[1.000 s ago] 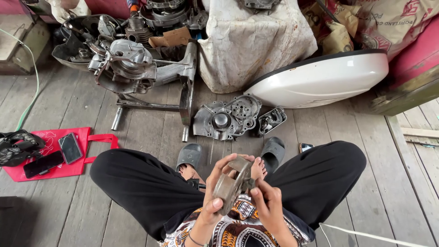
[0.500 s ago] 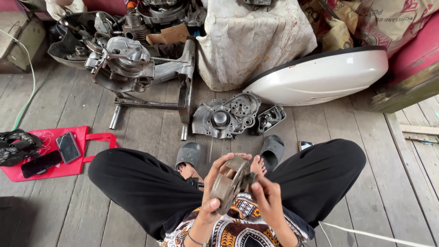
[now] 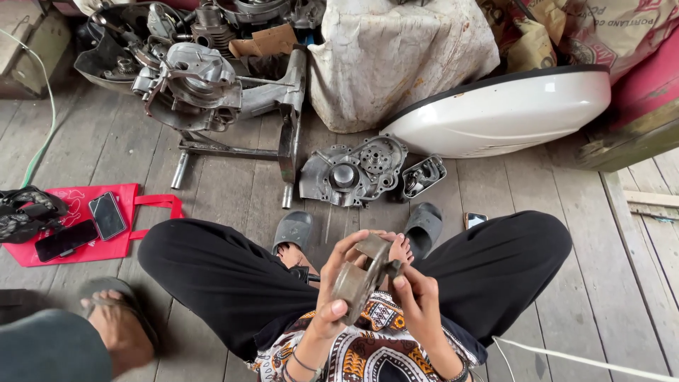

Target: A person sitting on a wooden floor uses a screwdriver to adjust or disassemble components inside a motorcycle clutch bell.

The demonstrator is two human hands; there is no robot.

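hands (image 3: 339, 290) and (image 3: 417, 301), left and right, both wrapped round a small grey metal part (image 3: 361, 279), held over the lap between the crossed legs in black trousers (image 3: 226, 276). left fingers (image 3: 346, 251) curled over the top and front face, thumb pressed low on the round flange; right fingers (image 3: 403, 283) pinching the far edge, so both closed on the piece, neither spread. looked like a cast engine piece: a disc-like flange with a blocky boss on top, dull and a little grimy. judged stiff and fairly heavy for its bulk, unlikely to bend or crack under a firm grip, yet possibly greasy, so slippery on the flat faces. best taken by the rim of the flange and the squared boss, where edges gave purchase, rather than by the smooth face. exact shape of the hidden rear side not to be told.

on the wooden floor (image 3: 233, 184) ahead: a grey crankcase cover (image 3: 350, 170), a smaller dark housing (image 3: 423, 175) just beside it, a pair of grey sandals (image 3: 293, 230) near the feet. further off, an engine block on a metal stand (image 3: 191, 85), a white curved body panel (image 3: 502, 110), a stained cloth-covered bundle (image 3: 396, 56). to the left, a red bag (image 3: 134, 201) bearing two phones (image 3: 107, 216); another phone (image 3: 475, 219) by the right knee. a different person's foot in a sandal (image 3: 117, 329) at the lower left corner.
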